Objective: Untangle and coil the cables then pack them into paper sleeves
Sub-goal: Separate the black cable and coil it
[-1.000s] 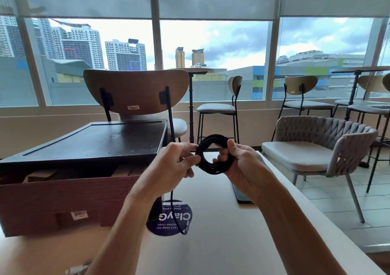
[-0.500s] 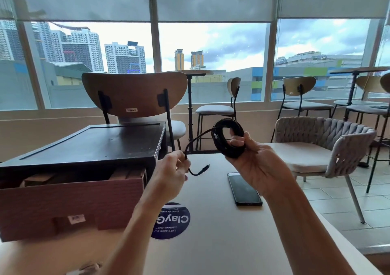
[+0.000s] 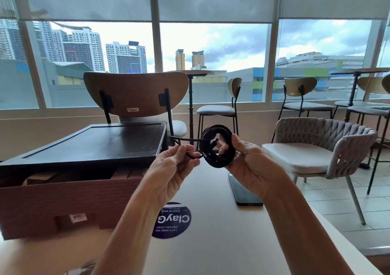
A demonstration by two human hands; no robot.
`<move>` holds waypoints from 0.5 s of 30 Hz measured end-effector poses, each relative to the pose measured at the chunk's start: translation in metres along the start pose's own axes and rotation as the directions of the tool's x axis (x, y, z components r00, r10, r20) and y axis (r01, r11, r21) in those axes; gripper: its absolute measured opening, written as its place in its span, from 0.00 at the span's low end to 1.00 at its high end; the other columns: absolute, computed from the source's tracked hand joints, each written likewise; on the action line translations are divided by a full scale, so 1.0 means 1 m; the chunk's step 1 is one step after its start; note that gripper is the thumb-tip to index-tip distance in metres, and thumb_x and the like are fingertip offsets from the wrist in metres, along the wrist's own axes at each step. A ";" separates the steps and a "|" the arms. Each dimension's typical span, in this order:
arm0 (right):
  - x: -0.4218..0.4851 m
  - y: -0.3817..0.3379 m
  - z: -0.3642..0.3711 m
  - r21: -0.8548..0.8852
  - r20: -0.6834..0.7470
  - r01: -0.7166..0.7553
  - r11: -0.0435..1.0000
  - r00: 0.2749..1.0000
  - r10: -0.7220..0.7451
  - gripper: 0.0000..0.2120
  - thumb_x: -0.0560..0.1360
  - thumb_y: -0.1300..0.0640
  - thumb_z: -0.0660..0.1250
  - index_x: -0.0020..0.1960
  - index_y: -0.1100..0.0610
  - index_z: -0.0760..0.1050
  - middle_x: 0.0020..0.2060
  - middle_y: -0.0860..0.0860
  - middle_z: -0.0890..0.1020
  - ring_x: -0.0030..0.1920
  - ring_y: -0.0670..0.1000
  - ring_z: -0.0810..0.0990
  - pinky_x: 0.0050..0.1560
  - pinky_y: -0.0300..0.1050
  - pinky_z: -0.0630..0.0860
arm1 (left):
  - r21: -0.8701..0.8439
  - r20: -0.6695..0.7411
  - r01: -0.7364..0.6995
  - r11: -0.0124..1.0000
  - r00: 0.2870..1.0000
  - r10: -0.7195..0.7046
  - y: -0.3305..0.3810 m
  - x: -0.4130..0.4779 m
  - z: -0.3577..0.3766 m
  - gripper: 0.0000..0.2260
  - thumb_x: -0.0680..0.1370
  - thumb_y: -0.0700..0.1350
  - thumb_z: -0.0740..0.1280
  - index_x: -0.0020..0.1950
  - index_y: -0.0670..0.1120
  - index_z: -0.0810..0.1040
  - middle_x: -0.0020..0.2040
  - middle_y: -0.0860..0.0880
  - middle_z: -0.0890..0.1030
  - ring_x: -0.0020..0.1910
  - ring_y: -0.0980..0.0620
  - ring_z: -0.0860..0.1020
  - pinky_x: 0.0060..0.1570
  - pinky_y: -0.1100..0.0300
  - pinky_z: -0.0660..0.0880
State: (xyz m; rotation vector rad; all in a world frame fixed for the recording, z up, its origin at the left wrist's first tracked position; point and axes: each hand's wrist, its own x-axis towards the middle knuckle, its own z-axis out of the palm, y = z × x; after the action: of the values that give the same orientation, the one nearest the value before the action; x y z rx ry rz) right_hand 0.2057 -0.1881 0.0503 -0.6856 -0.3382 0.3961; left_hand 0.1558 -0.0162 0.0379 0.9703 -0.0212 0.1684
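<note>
Left hand (image 3: pixel 173 169) closed in on coil (image 3: pixel 219 163), pinching loose cable end (image 3: pixel 185 139); right hand (image 3: pixel 251 165) grips coil.

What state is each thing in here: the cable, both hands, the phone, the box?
Black cable, mostly coiled, one tail loose.
Right hand, grips the coil.
Left hand, pinches the loose tail.
Phone, flat on the table, screen dark.
Cardboard box, open, black tray resting across its top.
</note>
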 end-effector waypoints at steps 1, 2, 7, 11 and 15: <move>0.000 0.002 0.001 -0.006 0.011 -0.011 1.000 1.000 0.011 0.14 0.84 0.61 0.54 0.54 0.71 0.74 0.42 0.63 0.82 0.34 0.49 0.84 0.40 0.47 0.84 | 0.022 0.016 -0.003 1.000 1.000 0.002 -0.001 0.000 0.002 0.11 0.83 0.38 0.60 0.48 0.36 0.79 0.38 0.40 0.83 0.31 0.49 0.83 0.30 0.64 0.80; -0.001 0.004 0.002 -0.017 0.025 -0.020 1.000 0.999 0.021 0.15 0.85 0.61 0.53 0.54 0.71 0.74 0.41 0.63 0.83 0.38 0.51 0.85 0.39 0.48 0.84 | 0.040 0.027 -0.012 0.999 1.000 0.011 -0.002 -0.001 0.005 0.10 0.83 0.38 0.60 0.48 0.36 0.79 0.38 0.40 0.83 0.32 0.49 0.84 0.30 0.64 0.80; 0.000 0.013 0.005 -0.139 0.022 0.003 0.990 1.000 0.000 0.15 0.84 0.62 0.53 0.53 0.69 0.77 0.44 0.61 0.85 0.42 0.53 0.86 0.42 0.48 0.84 | 0.055 0.048 -0.044 0.998 0.998 0.042 -0.008 0.002 0.008 0.09 0.84 0.36 0.59 0.54 0.38 0.79 0.45 0.41 0.86 0.41 0.50 0.85 0.38 0.60 0.82; 0.003 0.017 0.000 -0.262 -0.078 0.076 0.962 0.992 -0.100 0.13 0.84 0.61 0.57 0.52 0.66 0.78 0.40 0.59 0.83 0.39 0.54 0.84 0.46 0.52 0.83 | 0.111 0.090 -0.014 0.994 0.996 0.004 -0.009 0.000 0.007 0.09 0.83 0.39 0.60 0.51 0.41 0.80 0.45 0.43 0.86 0.40 0.51 0.84 0.40 0.61 0.82; 0.003 0.020 -0.001 -0.290 -0.184 0.132 0.948 0.964 -0.190 0.10 0.82 0.63 0.60 0.49 0.65 0.79 0.39 0.59 0.84 0.43 0.57 0.84 0.47 0.54 0.83 | 0.074 0.163 0.044 0.996 0.985 -0.056 -0.010 0.001 0.007 0.10 0.84 0.40 0.59 0.60 0.39 0.78 0.52 0.40 0.84 0.45 0.47 0.83 0.42 0.59 0.82</move>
State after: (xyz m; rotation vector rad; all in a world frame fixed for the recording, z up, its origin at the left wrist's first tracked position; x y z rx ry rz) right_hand 0.2042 -0.1733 0.0367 -0.9569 -0.2480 0.1166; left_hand 0.1582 -0.0272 0.0336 1.0520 -0.1437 0.0424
